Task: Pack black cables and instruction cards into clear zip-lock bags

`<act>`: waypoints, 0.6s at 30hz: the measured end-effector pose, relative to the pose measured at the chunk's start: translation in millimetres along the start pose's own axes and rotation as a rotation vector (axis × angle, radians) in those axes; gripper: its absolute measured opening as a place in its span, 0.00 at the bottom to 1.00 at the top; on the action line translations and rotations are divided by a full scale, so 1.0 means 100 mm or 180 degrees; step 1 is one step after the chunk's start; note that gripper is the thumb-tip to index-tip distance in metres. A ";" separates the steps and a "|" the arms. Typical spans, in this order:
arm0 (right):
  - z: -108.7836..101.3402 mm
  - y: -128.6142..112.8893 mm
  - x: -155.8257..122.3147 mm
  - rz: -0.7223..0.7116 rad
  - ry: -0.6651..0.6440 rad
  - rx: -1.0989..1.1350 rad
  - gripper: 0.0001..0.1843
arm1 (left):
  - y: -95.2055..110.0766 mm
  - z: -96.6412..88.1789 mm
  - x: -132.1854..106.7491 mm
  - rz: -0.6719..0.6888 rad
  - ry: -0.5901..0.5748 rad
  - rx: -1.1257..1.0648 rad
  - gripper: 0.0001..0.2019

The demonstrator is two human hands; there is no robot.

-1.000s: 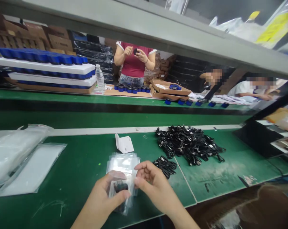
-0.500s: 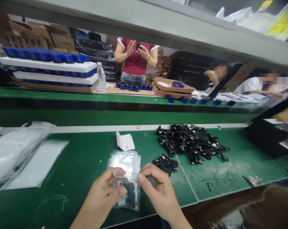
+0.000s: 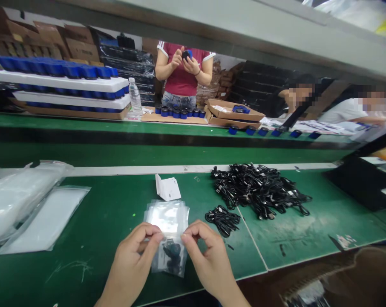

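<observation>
Left hand [image 3: 132, 260]: my fingers pinched the clear plastic bag [image 3: 169, 262] at its left edge.
Right hand [image 3: 208, 256]: my fingers pinched its right edge.
Bag: lower centre, over the green table [image 3: 84, 230], dark items [image 3: 172, 256] inside.
Nearby: coiled black cable [image 3: 223, 221], just right.

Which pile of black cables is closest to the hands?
The small bundle, just past the right hand; the big heap lies farther away.

The green workbench [image 3: 93, 251] is scuffed with pale streaks. Over it shows a clear plastic bag [image 3: 177, 264] with black contents; on it lie a tangled black cable pile [image 3: 260, 192] and a folded white card [image 3: 167, 188]. Beyond it, a co-worker's maroon T-shirt [image 3: 180, 72] has white sleeve bands, and dark-blue lids top long white foam trays [image 3: 59, 81].
</observation>
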State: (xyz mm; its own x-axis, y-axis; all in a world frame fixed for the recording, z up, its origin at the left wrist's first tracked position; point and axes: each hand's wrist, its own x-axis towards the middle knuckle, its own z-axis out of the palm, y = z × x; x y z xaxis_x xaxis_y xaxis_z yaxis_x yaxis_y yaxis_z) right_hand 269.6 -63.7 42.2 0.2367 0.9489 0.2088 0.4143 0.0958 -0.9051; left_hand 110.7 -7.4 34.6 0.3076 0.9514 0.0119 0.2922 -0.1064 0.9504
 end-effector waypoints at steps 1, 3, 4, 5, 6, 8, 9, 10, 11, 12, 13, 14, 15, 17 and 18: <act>0.01 0.00 0.00 0.0010 0.0015 0.0024 0.10 | 0.00 -0.01 0.01 -0.0072 -0.0182 -0.0074 0.07; 0.01 0.00 0.01 0.0039 -0.0081 0.0112 0.09 | 0.02 -0.03 0.03 -0.0152 -0.0488 -0.0171 0.09; 0.02 0.00 0.01 0.0051 -0.0160 0.0156 0.09 | 0.03 -0.04 0.04 -0.0160 -0.0586 -0.0187 0.09; 0.02 0.00 0.01 0.0057 -0.0227 0.0201 0.08 | 0.04 -0.04 0.04 -0.0163 -0.0629 -0.0188 0.09; 0.03 0.00 0.01 0.0072 -0.0274 0.0260 0.07 | 0.06 -0.04 0.03 -0.0167 -0.0641 -0.0196 0.10; 0.04 0.00 0.01 0.0180 -0.0276 0.0444 0.06 | 0.09 -0.02 0.02 -0.0207 -0.0544 -0.0280 0.09; 0.04 0.01 0.01 0.0278 -0.0246 0.0581 0.06 | 0.10 -0.01 0.00 -0.0228 -0.0464 -0.0337 0.09; 0.04 0.01 0.02 0.0398 -0.0210 0.0744 0.07 | 0.11 0.00 -0.01 -0.0238 -0.0362 -0.0387 0.09; 0.04 0.02 0.02 0.0519 -0.0171 0.0919 0.09 | 0.11 0.01 -0.01 -0.0245 -0.0262 -0.0429 0.09; 0.03 0.02 0.02 0.0610 -0.0145 0.1084 0.10 | 0.11 0.02 -0.02 -0.0249 -0.0193 -0.0452 0.09; 0.03 0.02 0.02 0.0658 -0.0147 0.1206 0.10 | 0.10 0.02 -0.02 -0.0254 -0.0151 -0.0453 0.10; 0.02 0.02 0.02 0.0663 -0.0208 0.1256 0.08 | 0.09 0.02 -0.02 -0.0255 -0.0130 -0.0448 0.09; 0.01 0.01 0.01 0.0635 -0.0301 0.1232 0.06 | 0.07 0.02 -0.02 -0.0259 -0.0101 -0.0448 0.10; 0.01 0.00 0.00 0.0525 -0.0465 0.1054 0.03 | 0.04 0.01 -0.02 -0.0281 -0.0040 -0.0533 0.10; 0.02 -0.01 -0.01 0.0480 -0.0473 0.0992 0.02 | 0.02 0.02 -0.02 -0.0295 -0.0055 -0.0637 0.11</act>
State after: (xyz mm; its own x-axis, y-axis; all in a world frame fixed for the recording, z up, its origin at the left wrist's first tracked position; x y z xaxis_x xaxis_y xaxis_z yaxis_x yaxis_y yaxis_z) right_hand 267.3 -63.6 41.8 0.1350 0.9904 0.0291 0.0917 0.0168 -0.9956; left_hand 112.5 -10.1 35.7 0.3038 0.9492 -0.0820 0.1348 0.0424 0.9900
